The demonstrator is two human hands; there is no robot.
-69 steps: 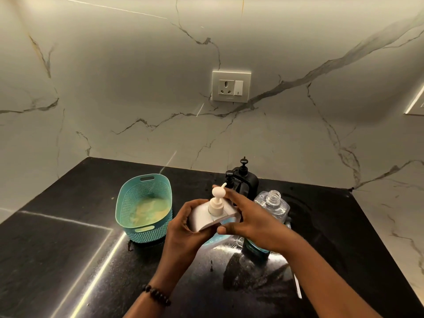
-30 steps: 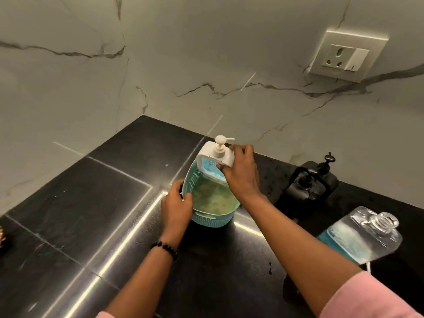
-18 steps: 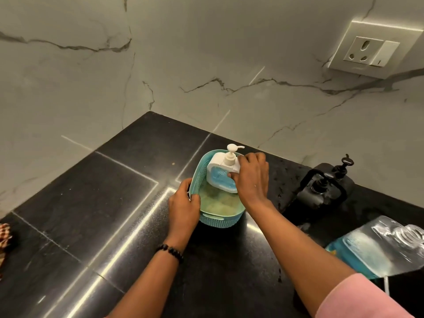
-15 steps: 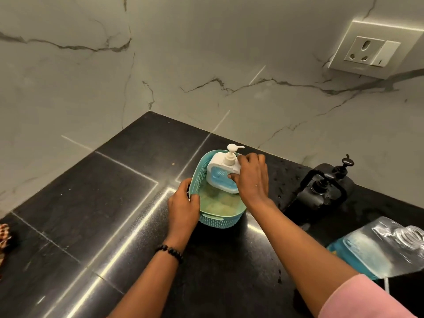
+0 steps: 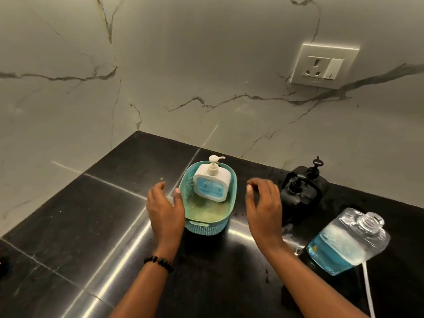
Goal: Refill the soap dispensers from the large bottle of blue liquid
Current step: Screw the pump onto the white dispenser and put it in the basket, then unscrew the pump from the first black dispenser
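Observation:
A white pump dispenser (image 5: 212, 183) with blue liquid stands upright in the far end of a teal basket (image 5: 230, 203). My left hand (image 5: 164, 208) hovers just left of the basket, fingers relaxed, thumb near its rim, holding nothing. To the right of the basket my right hand (image 5: 263, 206) is also free, its fingers loosely curved. A black double pump dispenser (image 5: 300, 191) in a carrier stands further right. The large clear bottle of blue liquid (image 5: 346, 244) stands at the right with its cap off.
The black stone counter (image 5: 91, 226) meets marble walls at the back and left. A wall socket (image 5: 323, 65) is up on the right. A white cord (image 5: 367, 285) lies beside the large bottle. Wet spots glisten near the bottle's base.
My right hand has set the white dispenser down in the basket and let go. Both hands have drawn back from the basket and opened.

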